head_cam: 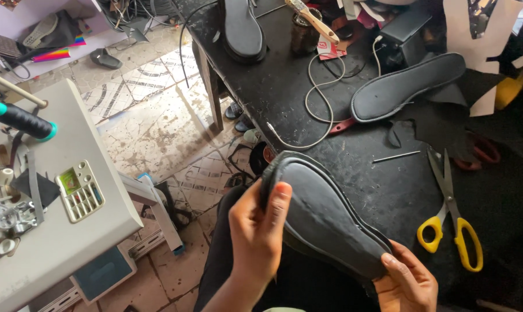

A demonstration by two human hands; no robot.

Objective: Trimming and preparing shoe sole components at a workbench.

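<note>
Black insole (325,216) held by both hands; yellow-handled scissors (452,222) just beside.

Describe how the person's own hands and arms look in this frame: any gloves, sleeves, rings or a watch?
Both hands are bare: the left hand and right hand show no gloves, rings or watch. The left forearm is uncovered down to the frame edge, with no sleeve in view. Little of the right arm shows past the wrist.

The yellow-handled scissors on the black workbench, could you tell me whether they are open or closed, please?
Closed. The yellow-handled scissors lie flat on the black workbench, blades together in one line and the two handle loops close side by side.
</note>
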